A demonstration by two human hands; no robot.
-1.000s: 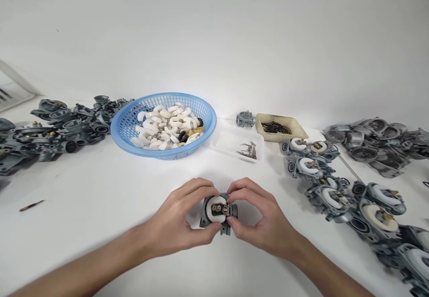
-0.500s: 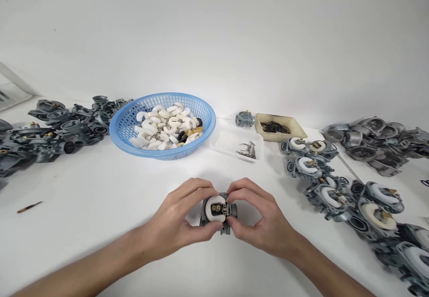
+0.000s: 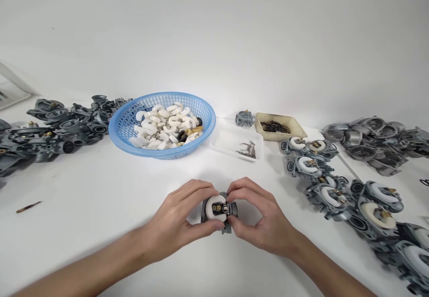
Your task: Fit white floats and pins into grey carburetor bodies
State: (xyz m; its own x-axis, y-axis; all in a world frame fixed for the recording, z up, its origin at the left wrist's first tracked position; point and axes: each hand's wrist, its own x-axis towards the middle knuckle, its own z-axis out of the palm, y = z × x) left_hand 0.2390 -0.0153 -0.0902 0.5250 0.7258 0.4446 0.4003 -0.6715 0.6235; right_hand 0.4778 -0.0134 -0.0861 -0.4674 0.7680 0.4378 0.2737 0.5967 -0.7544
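Observation:
A grey metal carburetor body (image 3: 225, 229) rests on the table between my two hands, its open side up. Set in it is a white C-shaped float (image 3: 210, 209), with brass parts showing in the float's gap. My left hand (image 3: 182, 212) is closed on the float, fingers at its far edge and thumb at its near edge. On the other side, my right hand (image 3: 263, 216) pinches the right part of the carburetor at the float's hinge; whether a small pin is between those fingertips I cannot make out.
A blue basket (image 3: 115, 138) holds many floats. Beside it are a white tray (image 3: 221, 147) with small metal pins and a beige tray (image 3: 296, 131) with black rings. Carburetors (image 3: 50, 140) are piled left; others with floats (image 3: 331, 196) stand right, near grey bowls (image 3: 372, 142). A thin tool (image 3: 28, 207) lies left.
The float sits very slightly differently in the carburetor, and my left thumb has shifted a little. Both hands otherwise keep their places.

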